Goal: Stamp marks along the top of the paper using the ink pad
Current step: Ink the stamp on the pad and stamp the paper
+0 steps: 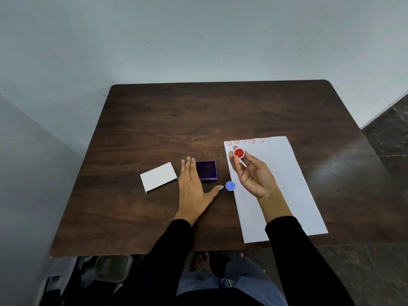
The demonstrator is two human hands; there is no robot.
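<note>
Red-faced stamp (239,153) in right hand (254,173) over smiley-marked paper (284,184)

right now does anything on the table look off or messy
Nothing is spilled or damaged. One oddity: the stamp in the right hand has a red face and the five marks on the paper are red, yet the open ink pad by the left hand looks dark purple. The row also wobbles slightly.
</note>
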